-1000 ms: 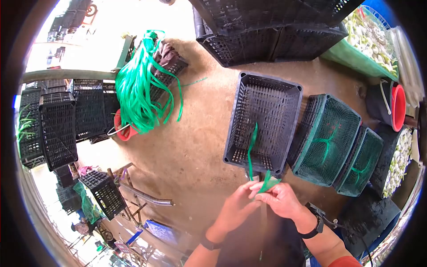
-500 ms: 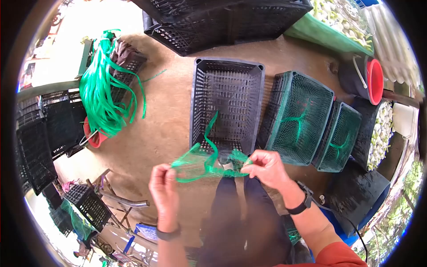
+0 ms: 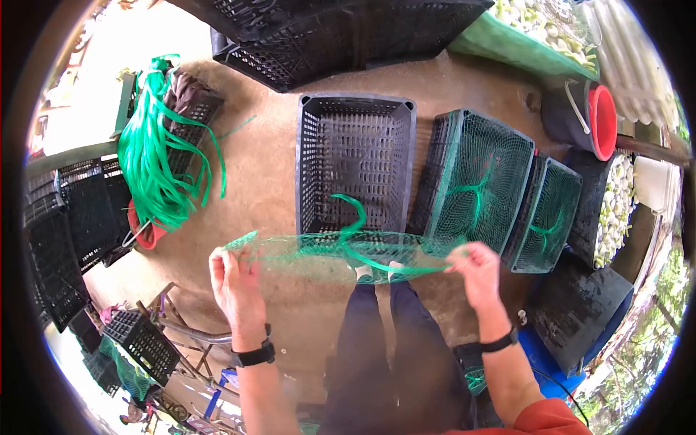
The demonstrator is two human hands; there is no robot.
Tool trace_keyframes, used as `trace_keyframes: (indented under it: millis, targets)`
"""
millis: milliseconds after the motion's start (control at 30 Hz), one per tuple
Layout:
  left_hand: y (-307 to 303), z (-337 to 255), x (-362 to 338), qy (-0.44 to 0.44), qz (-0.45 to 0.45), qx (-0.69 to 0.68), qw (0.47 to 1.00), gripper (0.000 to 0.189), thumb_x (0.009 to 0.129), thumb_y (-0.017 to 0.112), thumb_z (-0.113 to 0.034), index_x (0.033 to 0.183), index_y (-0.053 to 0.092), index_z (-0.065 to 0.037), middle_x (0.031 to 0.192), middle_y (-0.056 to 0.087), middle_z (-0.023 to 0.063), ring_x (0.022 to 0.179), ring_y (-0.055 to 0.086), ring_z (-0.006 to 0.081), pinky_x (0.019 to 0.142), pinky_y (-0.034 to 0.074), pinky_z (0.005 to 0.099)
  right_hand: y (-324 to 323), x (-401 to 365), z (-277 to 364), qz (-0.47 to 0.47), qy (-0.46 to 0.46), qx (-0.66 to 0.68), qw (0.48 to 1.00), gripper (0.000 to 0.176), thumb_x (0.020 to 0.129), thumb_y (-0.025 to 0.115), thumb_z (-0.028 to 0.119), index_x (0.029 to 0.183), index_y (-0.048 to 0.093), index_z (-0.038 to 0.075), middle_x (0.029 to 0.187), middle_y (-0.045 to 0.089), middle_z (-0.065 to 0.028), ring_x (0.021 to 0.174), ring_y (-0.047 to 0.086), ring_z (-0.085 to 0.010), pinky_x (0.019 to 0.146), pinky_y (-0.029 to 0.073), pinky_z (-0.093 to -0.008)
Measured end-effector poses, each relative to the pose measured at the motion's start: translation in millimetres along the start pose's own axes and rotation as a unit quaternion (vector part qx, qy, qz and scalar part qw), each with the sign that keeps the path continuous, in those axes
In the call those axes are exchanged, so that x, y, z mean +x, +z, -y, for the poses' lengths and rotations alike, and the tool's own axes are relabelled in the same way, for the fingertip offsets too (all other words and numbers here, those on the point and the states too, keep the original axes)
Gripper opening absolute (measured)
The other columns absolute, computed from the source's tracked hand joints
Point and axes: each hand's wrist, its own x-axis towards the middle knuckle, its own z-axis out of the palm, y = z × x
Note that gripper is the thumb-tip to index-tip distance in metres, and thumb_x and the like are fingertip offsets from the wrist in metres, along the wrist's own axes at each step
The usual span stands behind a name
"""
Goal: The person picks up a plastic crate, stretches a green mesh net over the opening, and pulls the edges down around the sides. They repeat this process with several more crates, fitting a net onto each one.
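Note:
A green mesh net bag [image 3: 319, 254] is stretched sideways between my hands, its weave thin enough to see through. My left hand [image 3: 238, 279] pinches its left end, and my right hand [image 3: 475, 272] grips the right end, slightly blurred. One loose green tail of the net curls upward from its middle. Beyond the net, a black plastic crate [image 3: 355, 156] lies on the floor with its slatted inside showing; the net overlaps its near edge in view.
On the right stand two crates covered with green netting, a larger one [image 3: 482, 181] and a smaller one [image 3: 549, 217]. A bundle of green net strips [image 3: 156, 145] hangs at left. Stacked black crates [image 3: 348, 36] stand ahead; a red-lined bucket [image 3: 602, 122] is far right.
My hands have moved apart, pulling the bunched net out into a wide band. The view has shifted slightly, and the loose tail has swung over.

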Motion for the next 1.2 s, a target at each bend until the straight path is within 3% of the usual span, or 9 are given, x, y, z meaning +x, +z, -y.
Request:
trace_keyframes:
  millis: [133, 233, 333, 367, 433, 600, 867, 1000, 1200]
  targets:
    - [39.0, 4.1, -3.1, 0.007, 0.048, -0.092, 0.995, 0.004, 0.091, 0.052, -0.016, 0.092, 0.050, -0.013, 0.082, 0.049, -0.0034, 0.068, 0.043, 0.0082, 0.062, 0.040, 0.0247, 26.8, -53.8, -19.4, 0.205, -0.017, -0.027, 0.978, 0.021, 0.078, 0.061, -0.006, 0.098, 0.060, -0.002, 0.093, 0.062, -0.0058, 0.084, 0.058, -0.0110, 0.075, 0.048, -0.0250]
    - [63.4, 6.4, -12.6, -0.021, 0.120, -0.016, 0.992, 0.005, 0.091, 0.051, -0.013, 0.095, 0.051, -0.010, 0.081, 0.051, -0.0034, 0.061, 0.040, 0.0043, 0.052, 0.034, 0.0184, 33.1, -67.7, -5.1, 0.320, 0.191, 0.081, 0.924, 0.021, 0.080, 0.060, -0.004, 0.100, 0.061, 0.000, 0.097, 0.061, -0.0043, 0.091, 0.056, -0.0108, 0.078, 0.047, -0.0246]
    - [76.5, 4.9, -24.2, -0.045, 0.289, 0.040, 0.955, 0.005, 0.091, 0.052, -0.013, 0.093, 0.051, -0.010, 0.079, 0.051, -0.0030, 0.059, 0.039, 0.0034, 0.051, 0.032, 0.0172, 3.1, -47.2, -16.7, 0.230, 0.200, -0.024, 0.952, 0.020, 0.080, 0.059, -0.004, 0.100, 0.061, 0.001, 0.096, 0.061, -0.0029, 0.089, 0.056, -0.0100, 0.079, 0.046, -0.0239]
    - [77.3, 8.1, -25.2, -0.038, 0.325, 0.087, 0.941, 0.007, 0.090, 0.054, -0.014, 0.092, 0.051, -0.008, 0.079, 0.051, -0.0021, 0.057, 0.038, 0.0027, 0.049, 0.031, 0.0163, -5.1, -34.8, -26.5, 0.122, 0.025, -0.137, 0.983, 0.020, 0.080, 0.058, -0.003, 0.099, 0.061, 0.002, 0.095, 0.061, -0.0016, 0.088, 0.056, -0.0088, 0.078, 0.046, -0.0234]
    - [81.9, 7.7, -30.4, -0.057, 0.363, 0.111, 0.924, 0.006, 0.089, 0.055, -0.012, 0.091, 0.052, -0.008, 0.080, 0.052, -0.0017, 0.057, 0.040, 0.0029, 0.050, 0.033, 0.0167, -17.3, -8.8, -3.5, 0.020, 0.041, -0.003, 0.999, 0.018, 0.082, 0.060, 0.001, 0.100, 0.060, 0.002, 0.094, 0.062, -0.0029, 0.088, 0.057, -0.0097, 0.079, 0.046, -0.0250]
    - [91.3, 21.0, -42.6, -0.090, 0.450, 0.204, 0.865, 0.008, 0.088, 0.058, -0.013, 0.089, 0.054, -0.006, 0.078, 0.052, -0.0039, 0.058, 0.042, 0.0018, 0.051, 0.035, 0.0167, 9.0, 19.5, 72.1, 0.156, -0.134, 0.163, 0.965, 0.046, 0.079, 0.068, 0.017, 0.118, 0.051, 0.000, 0.114, 0.057, -0.0127, 0.110, 0.053, -0.0212, 0.097, 0.039, -0.0339]
    - [112.8, 39.8, -51.7, -0.058, 0.464, 0.202, 0.860, 0.005, 0.088, 0.057, -0.006, 0.091, 0.054, -0.004, 0.082, 0.053, -0.0032, 0.069, 0.047, 0.0033, 0.061, 0.040, 0.0183, 31.6, 3.7, 66.2, 0.350, 0.124, 0.138, 0.918, 0.060, 0.077, 0.070, 0.011, 0.128, 0.040, 0.000, 0.118, 0.052, -0.0110, 0.102, 0.056, -0.0177, 0.083, 0.047, -0.0286]
    - [119.4, 61.0, -43.4, 0.006, 0.469, 0.245, 0.849, 0.010, 0.086, 0.056, -0.002, 0.096, 0.055, -0.003, 0.088, 0.054, -0.0019, 0.079, 0.049, 0.0050, 0.071, 0.042, 0.0200, 28.8, -12.7, 50.7, 0.254, 0.225, 0.141, 0.930, 0.033, 0.081, 0.066, 0.013, 0.110, 0.056, 0.000, 0.096, 0.061, -0.0088, 0.077, 0.060, -0.0134, 0.064, 0.050, -0.0250]
    - [113.9, 63.5, -63.4, 0.057, 0.176, 0.176, 0.967, 0.032, 0.079, 0.062, 0.002, 0.108, 0.050, -0.005, 0.092, 0.051, 0.0003, 0.084, 0.048, 0.0086, 0.072, 0.043, 0.0211, 43.6, -15.7, 29.3, 0.109, 0.168, 0.172, 0.964, 0.011, 0.083, 0.065, 0.012, 0.080, 0.061, 0.002, 0.062, 0.054, 0.0016, 0.049, 0.045, -0.0032, 0.044, 0.036, -0.0178]
